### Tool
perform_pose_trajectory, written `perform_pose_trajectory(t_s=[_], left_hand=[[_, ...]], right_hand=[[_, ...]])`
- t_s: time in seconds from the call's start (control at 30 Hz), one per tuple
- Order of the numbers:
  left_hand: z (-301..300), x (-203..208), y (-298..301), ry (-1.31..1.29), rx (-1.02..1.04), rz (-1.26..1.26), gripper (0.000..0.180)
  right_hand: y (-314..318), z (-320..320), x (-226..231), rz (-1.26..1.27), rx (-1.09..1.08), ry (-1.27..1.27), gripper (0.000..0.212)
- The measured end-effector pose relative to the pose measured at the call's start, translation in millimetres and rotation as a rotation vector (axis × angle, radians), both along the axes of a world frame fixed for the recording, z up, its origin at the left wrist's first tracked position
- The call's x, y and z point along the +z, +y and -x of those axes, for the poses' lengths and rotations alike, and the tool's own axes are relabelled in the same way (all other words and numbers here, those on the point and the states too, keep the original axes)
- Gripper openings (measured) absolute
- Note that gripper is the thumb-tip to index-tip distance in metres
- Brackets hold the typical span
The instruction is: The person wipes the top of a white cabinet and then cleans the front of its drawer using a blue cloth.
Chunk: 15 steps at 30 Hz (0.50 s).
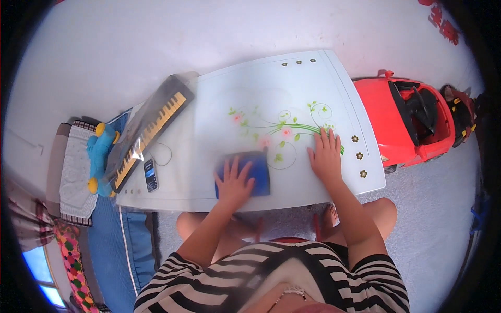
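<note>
My left hand lies flat with fingers spread on a blue rectangular cloth-like piece near the front edge of the white table. The piece has a dark border, and its exact kind is not clear. My right hand rests flat on the tabletop, fingers stretched out over the printed green vine and pink flowers. Nothing shows in its grasp. Both forearms reach in from the lower edge.
A keyboard instrument under clear plastic lies across the table's left end, beside a phone. Left of it sit a blue and yellow toy and a blue-covered bed. A red ride-on car stands at the right.
</note>
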<state>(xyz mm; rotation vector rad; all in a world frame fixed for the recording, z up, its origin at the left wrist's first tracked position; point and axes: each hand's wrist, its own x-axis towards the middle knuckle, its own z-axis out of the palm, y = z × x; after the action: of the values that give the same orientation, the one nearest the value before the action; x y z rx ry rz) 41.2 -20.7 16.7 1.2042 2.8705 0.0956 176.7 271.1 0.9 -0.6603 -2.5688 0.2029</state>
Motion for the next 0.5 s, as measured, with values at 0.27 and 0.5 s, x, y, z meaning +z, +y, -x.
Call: perform_pose_trajectory(t_s=[0.27,0.5], left_hand=[[55,-4,12,-0.044,0.141,-0.090,0.059],[3,153,51,-0.607,-0.423,-1.117,0.041]], right_hand=[[-5,8,9,0.053,-0.028,-0.041,0.055],[3,0,0,0.021,-0.060,-0.093,0.055]])
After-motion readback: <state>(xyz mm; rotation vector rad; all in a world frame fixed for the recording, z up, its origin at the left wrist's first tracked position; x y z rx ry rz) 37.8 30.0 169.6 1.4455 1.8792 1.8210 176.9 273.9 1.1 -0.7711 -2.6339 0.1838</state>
